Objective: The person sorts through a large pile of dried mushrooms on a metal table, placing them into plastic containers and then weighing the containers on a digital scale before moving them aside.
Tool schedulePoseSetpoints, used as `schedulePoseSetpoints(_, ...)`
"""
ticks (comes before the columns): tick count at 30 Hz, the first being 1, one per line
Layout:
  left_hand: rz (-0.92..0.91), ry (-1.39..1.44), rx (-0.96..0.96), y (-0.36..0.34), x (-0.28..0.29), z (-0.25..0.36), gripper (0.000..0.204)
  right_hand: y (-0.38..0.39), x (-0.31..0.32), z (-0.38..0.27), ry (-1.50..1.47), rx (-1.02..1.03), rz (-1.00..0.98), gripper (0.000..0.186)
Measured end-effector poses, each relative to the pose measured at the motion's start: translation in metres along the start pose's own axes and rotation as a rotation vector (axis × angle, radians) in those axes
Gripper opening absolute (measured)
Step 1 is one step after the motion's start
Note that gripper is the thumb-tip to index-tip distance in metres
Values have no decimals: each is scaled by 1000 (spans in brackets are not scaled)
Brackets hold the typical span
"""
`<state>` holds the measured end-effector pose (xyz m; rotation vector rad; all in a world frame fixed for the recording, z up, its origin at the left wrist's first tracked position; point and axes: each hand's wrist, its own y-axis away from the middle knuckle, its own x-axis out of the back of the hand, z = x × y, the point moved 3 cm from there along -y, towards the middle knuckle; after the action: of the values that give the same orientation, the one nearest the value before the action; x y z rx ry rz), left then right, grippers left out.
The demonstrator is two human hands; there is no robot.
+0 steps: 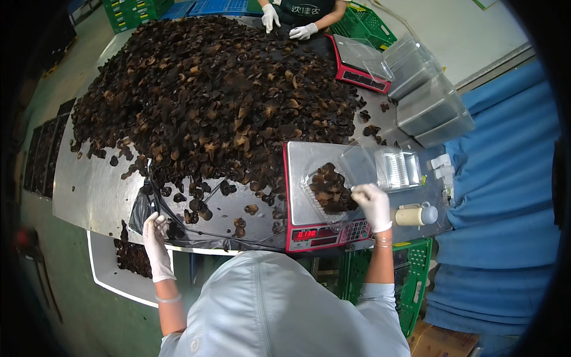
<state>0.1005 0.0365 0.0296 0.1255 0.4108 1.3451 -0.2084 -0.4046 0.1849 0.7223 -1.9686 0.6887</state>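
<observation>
A clear plastic box (310,189) of dark brown wood ear mushrooms (329,189) rests on the steel plate of a red-framed digital scale (300,157). Its clear lid (358,163) stands raised toward the right. My right hand (373,205), in a white glove, is at the right side of the mushrooms with its fingers curled together; what they hold, if anything, is hidden. Over the table's near edge at the left, my gloved left hand (156,247) has its fingers drawn together beside black plastic sheeting (141,209). Whatever is in them is too small to name.
A large mushroom heap (208,95) covers the table (89,184). Across it, a co-worker's gloved hands (304,31) work near a second scale (360,56). Stacked clear boxes (431,107), a cream flask (414,215) and a blue curtain (499,208) are right; a white bin (104,262) stands below left.
</observation>
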Motion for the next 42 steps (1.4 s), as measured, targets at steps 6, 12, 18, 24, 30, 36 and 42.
schedulePoseSetpoints(6,-94,-8,24,-20,-6,9,34,24,-30,8,240,-117,31,31)
schedulePoseSetpoints(12,-194,-6,37,-35,0,14,34,27,-24,8,47,-30,307,9)
schedulePoseSetpoints(18,-277,-83,65,-36,6,21,31,33,-26,-10,-169,-193,300,13)
schedulePoseSetpoints(24,-296,-138,120,-32,13,35,27,35,-29,-14,324,-358,88,25)
schedulePoseSetpoints(30,-268,-118,132,-32,29,29,26,46,-33,-12,223,-202,-69,15)
schedulePoseSetpoints(36,-353,-190,114,-20,0,50,23,38,-18,-52,-316,-347,54,7)
schedulePoseSetpoints(42,-818,-298,113,19,-98,90,25,36,-68,-154,-944,-423,-197,6)
